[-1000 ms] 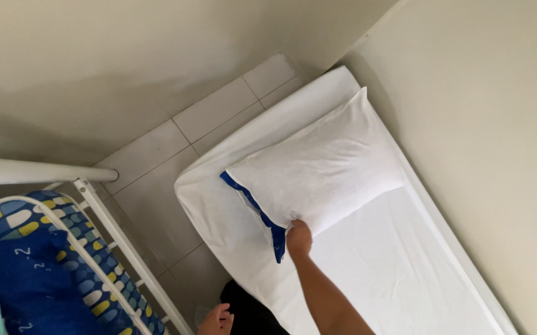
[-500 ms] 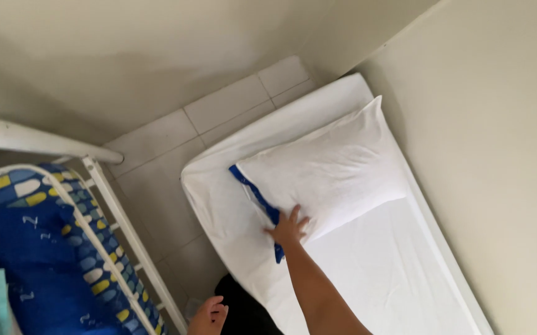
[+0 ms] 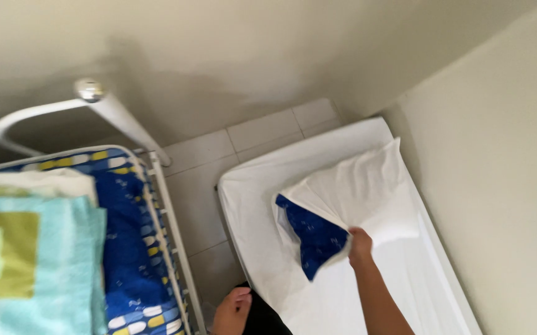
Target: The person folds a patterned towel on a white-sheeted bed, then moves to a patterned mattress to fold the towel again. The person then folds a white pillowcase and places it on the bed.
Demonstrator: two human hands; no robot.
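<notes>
My right hand [image 3: 360,244] grips the open edge of a white pillowcase [image 3: 358,189] and lifts it off a bed with a white sheet [image 3: 253,214]. A blue patterned pillow [image 3: 316,237] shows inside the raised opening. My left hand [image 3: 234,309] hangs low by my body at the bottom of the view, fingers curled, holding nothing that I can see.
A second bed at left has a white metal frame [image 3: 168,205], a blue patterned mattress [image 3: 124,248] and a folded turquoise and green towel [image 3: 30,263]. Pale floor tiles [image 3: 200,186] lie between the beds. Cream walls [image 3: 498,161] close in on the right and behind.
My right hand went from pressing flat on the pillow to gripping and lifting the pillowcase edge, baring the blue pillow. The view swung left, showing more of the left bed.
</notes>
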